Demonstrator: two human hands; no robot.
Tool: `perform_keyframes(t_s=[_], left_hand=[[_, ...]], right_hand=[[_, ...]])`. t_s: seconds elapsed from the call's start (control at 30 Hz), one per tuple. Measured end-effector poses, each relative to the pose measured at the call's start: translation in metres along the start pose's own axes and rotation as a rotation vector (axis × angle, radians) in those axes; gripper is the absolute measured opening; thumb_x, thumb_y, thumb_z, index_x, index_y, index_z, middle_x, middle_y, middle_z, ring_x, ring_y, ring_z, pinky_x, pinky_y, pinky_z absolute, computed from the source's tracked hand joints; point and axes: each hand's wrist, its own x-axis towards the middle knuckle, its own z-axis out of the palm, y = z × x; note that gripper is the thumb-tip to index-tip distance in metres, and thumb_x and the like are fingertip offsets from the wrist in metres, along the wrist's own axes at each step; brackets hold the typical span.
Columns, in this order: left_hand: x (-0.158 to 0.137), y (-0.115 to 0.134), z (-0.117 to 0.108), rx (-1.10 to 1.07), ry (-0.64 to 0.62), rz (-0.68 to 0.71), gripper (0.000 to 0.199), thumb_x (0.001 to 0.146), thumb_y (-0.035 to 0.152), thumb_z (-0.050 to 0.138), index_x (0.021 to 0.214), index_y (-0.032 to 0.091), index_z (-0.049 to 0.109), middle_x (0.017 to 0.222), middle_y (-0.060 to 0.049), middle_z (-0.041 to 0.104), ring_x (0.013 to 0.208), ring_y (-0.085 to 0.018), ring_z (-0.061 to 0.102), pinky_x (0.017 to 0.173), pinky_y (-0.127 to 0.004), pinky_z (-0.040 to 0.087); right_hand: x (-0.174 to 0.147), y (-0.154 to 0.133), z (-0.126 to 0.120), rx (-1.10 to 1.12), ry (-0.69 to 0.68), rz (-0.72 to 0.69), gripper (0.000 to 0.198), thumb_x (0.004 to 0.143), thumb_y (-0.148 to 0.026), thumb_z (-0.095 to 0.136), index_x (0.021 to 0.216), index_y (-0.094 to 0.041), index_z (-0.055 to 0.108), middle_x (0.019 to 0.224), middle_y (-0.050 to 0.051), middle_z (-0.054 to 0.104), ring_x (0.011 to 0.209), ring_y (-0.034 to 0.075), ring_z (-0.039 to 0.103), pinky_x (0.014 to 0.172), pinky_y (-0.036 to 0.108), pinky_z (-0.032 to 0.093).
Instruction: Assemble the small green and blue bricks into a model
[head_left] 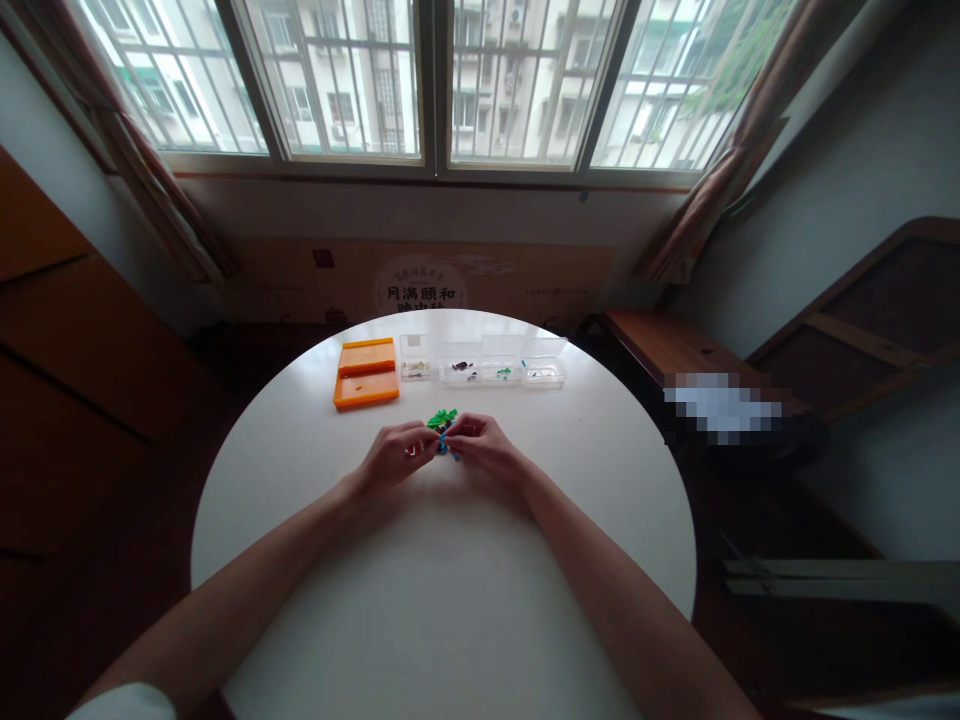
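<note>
Both hands meet at a small model of toy building bricks over the middle of the white round table. Green pieces show at its top, with dark, blue and reddish pieces lower down. My left hand is closed on its left side, fingertips pinched at the blue part. From the right, my right hand pinches the same model near its blue pieces. The fingers hide much of it, and I cannot tell whether it rests on the table.
Behind the hands stands an open orange case with a small piece inside. To its right, clear lidded boxes hold small loose pieces, some dark, some green. A wooden bench is at the right, beyond the table edge.
</note>
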Motion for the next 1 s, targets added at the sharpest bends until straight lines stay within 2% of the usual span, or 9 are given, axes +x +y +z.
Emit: perform_keyframes(t_s=[0.23,1.0], left_hand=[[-0.0004,0.0,0.0002,0.011,-0.011,-0.006,0.019,0.085,0.026,0.055,0.095,0.016,0.068,0.067,-0.002,0.059,0.052,-0.007,0.05,0.052,-0.018,0.042],[-0.0003,-0.0007,-0.0006,0.053,0.018,0.017,0.018,0.085,0.028,0.057,0.09,0.017,0.07,0.065,-0.002,0.06,0.052,-0.008,0.051,0.052,-0.018,0.041]], right_hand=[[0.0007,0.0019,-0.0012,-0.017,-0.003,-0.008,0.027,0.058,-0.032,0.08,0.071,-0.014,0.064,0.063,0.001,0.063,0.053,0.01,0.053,0.051,0.023,0.04],[0.0003,-0.0001,0.0002,-0.018,0.002,0.002,0.028,0.058,-0.033,0.079,0.071,-0.014,0.064,0.065,0.002,0.063,0.055,0.01,0.054,0.052,0.023,0.04]])
